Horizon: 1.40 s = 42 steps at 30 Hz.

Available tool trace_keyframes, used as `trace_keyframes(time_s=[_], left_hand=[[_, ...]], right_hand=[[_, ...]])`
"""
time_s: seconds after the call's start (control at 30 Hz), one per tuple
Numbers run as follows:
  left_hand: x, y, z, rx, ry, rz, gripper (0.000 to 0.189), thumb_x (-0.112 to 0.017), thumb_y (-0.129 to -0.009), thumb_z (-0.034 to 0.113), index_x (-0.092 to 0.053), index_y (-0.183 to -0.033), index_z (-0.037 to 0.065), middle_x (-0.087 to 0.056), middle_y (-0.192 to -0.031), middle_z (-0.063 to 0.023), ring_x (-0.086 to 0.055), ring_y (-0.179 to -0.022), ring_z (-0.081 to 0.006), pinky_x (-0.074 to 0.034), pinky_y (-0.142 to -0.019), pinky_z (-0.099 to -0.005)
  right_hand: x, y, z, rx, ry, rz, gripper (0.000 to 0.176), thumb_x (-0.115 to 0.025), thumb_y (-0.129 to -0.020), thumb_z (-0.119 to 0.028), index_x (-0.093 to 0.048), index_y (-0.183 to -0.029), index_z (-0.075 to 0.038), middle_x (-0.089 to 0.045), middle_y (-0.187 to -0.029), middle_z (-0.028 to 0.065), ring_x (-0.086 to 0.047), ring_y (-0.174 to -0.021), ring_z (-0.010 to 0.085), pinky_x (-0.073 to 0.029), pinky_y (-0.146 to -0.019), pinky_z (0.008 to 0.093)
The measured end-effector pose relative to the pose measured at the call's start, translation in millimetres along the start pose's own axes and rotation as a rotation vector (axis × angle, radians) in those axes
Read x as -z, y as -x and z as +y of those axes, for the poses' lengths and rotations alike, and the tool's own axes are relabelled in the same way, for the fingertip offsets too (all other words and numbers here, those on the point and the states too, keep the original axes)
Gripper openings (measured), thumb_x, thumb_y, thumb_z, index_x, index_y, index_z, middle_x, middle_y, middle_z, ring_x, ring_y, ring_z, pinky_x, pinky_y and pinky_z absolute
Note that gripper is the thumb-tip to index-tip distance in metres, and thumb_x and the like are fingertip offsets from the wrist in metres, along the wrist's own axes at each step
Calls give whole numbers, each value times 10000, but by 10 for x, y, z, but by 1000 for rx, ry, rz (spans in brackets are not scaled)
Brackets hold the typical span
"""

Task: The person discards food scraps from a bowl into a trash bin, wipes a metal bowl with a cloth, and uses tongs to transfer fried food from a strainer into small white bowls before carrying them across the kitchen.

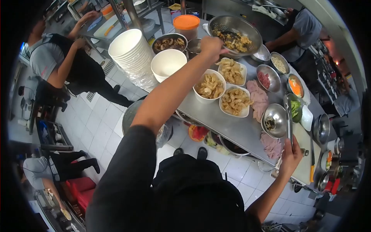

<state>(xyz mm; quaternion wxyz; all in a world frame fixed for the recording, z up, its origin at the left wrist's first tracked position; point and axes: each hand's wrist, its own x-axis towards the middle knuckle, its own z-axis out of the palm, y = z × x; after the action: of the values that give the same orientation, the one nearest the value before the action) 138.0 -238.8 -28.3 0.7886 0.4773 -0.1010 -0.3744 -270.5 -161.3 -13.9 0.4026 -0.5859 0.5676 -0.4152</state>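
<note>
A cook in a busy kitchen works along a steel table point(216, 116), with portioning, by the look of it, part done. The left hand point(211, 46) is stretched to the far side, fingers curled tight about a thin utensil point(228, 50) whose tip lies at the colander point(232, 21) of cooked food. The right hand point(290, 154) stays at the near edge, fingers closed around tongs point(289, 116) that point over a steel bowl point(279, 114); whether the tips grip anything cannot be told.

Between the hands stand three filled bowls point(210, 87), each heaped with pale food and touching its neighbour. Just beyond them one white bowl point(168, 63) is empty, and beside it leans a tall stack point(129, 50) of unused ones, so most servings appear to be left. Food remains in the colander. Sliced meat point(258, 98) lies on the table beside the filled bowls, with small dishes of vegetables point(295, 87) past it. Other workers point(58, 62) tend separate stations nearby.
</note>
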Motion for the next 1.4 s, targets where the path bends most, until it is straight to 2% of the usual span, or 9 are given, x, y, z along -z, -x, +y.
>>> trace_keyframes(time_s=[0.3, 0.37, 0.43, 0.53, 0.63, 0.93, 1.17, 1.23, 1.4], left_hand=[[-46, -595, -453, 59, -159, 240, 309, -586, -834, 46, -485, -1070, -128, -524, -1112, -225, -606, -900, -342, -605, -623, -364], [-52, -128, -208, 37, -661, 239, 365, -661, -804, 164, -552, -1039, -93, -604, -1059, -198, -631, -899, -316, -567, -672, -371], [236, 41, -295, -512, -1319, 182, 379, -700, -758, 224, -608, -1010, -45, -646, -1003, -190, -644, -898, -292, -521, -729, -371], [568, 732, -237, -780, -1290, 10, 320, -717, -720, 194, -639, -953, -11, -647, -920, -198, -641, -839, -300, -495, -735, -376], [753, 1492, -298, -515, -1224, -20, 203, -708, -746, 112, -620, -864, -29, -611, -832, -154, -621, -669, -207, -492, -556, -316], [1081, 1691, -613, -31, -500, 153, 285, -667, -822, 153, -447, -905, -8, -525, -809, -85, -574, -543, -157, -520, -485, -269], [1231, 1480, -582, 72, -292, 211, 390, -667, -818, 189, -371, -991, 3, -502, -862, -114, -579, -547, -169, -542, -494, -292], [1247, 1451, -594, 83, -300, 214, 405, -671, -812, 197, -366, -993, 1, -502, -891, -127, -579, -552, -179, -544, -494, -291], [1257, 1391, -641, 88, -260, 242, 425, -675, -802, 177, -367, -1008, -31, -518, -850, -141, -577, -518, -168, -522, -434, -278]], right_hand=[[166, 131, 448, -61, -60, -60, 387, -643, -855, -146, -553, -1183, 39, -464, -632, -47, -311, -460, 5, -209, -394, 178], [104, 143, 458, -83, -55, -121, 377, -635, -855, -113, -550, -1192, 34, -479, -645, -50, -316, -465, 6, -219, -401, 174], [35, 164, 497, -91, -65, -154, 374, -633, -856, -109, -551, -1192, 32, -482, -651, -53, -319, -468, 7, -227, -406, 173], [-58, 282, 466, -162, -75, -135, 343, -643, -837, -70, -583, -1162, 21, -467, -645, -69, -336, -515, 8, -248, -455, 171], [-160, 358, 642, -137, 27, -171, 376, -660, -824, -70, -571, -1175, 34, -520, -714, -46, -395, -597, 24, -319, -531, 168], [-881, -352, -107, 301, 475, -228, 405, -663, -783, -217, -606, -1084, 48, -658, -798, 196, -637, -710, 237, -476, -677, 312], [-1655, -1172, -52, 489, 613, -214, 432, -667, -740, -278, -638, -1076, -8, -663, -762, 183, -653, -722, 263, -483, -672, 336], [-1762, -1157, -157, 243, 515, -267, 413, -674, -721, -270, -657, -1046, -16, -668, -832, 204, -664, -790, 276, -486, -711, 340], [-1758, -1291, -60, 323, 502, -230, 370, -662, -728, -238, -668, -1028, -22, -670, -869, 209, -664, -808, 256, -481, -734, 321]])
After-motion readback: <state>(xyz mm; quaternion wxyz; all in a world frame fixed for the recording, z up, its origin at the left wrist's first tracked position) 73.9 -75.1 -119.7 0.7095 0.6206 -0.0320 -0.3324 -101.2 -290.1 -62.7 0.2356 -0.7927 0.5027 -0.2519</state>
